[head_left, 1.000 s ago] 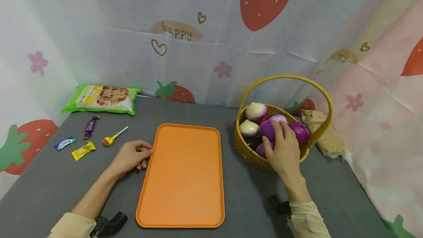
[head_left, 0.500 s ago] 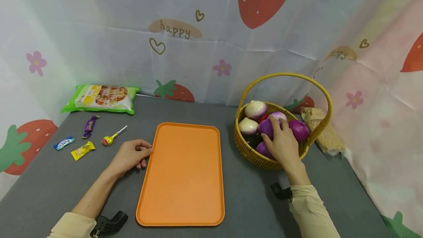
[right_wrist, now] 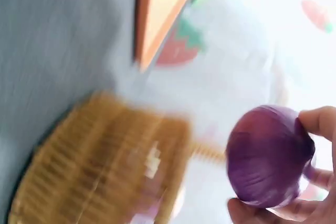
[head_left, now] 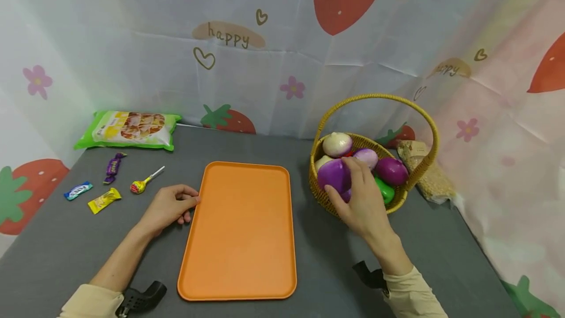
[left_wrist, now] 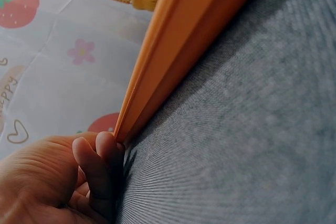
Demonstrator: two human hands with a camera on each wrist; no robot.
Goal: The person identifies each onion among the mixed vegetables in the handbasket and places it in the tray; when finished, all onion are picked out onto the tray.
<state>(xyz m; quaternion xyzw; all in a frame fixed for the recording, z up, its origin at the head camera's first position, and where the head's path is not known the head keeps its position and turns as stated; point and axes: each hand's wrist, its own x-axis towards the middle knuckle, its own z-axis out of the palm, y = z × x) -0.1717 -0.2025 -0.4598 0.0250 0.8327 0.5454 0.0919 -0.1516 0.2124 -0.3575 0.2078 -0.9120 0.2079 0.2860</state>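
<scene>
My right hand [head_left: 366, 210] grips a purple onion [right_wrist: 266, 156] between thumb and fingers, held over the near left side of a yellow wicker basket [right_wrist: 79, 166]. In the basket lie a white-and-purple onion [head_left: 337, 145], a pale purple one [head_left: 365, 157], a deep purple one [head_left: 392, 172] and a shiny green vegetable [head_left: 385, 190], partly behind my hand. My left hand [head_left: 169, 207] pinches the left rim of an orange rectangular tray [head_left: 238, 229], which lies flat on the grey table. In the left wrist view, the fingertips [left_wrist: 107, 142] meet at the tray's edge.
Left of the tray lie a lollipop [head_left: 140, 185] and wrapped sweets in purple [head_left: 113, 168], blue [head_left: 78, 190] and yellow [head_left: 104, 200]. Behind them is a green food bag [head_left: 128, 130]. A bag of grain [head_left: 434, 180] lies behind the basket, whose tall handle [head_left: 375, 96] arches above it.
My right hand has lifted the purple onion from among the others and moved it left, uncovering the green vegetable. The left hand stays at the tray rim. The head view has shifted slightly.
</scene>
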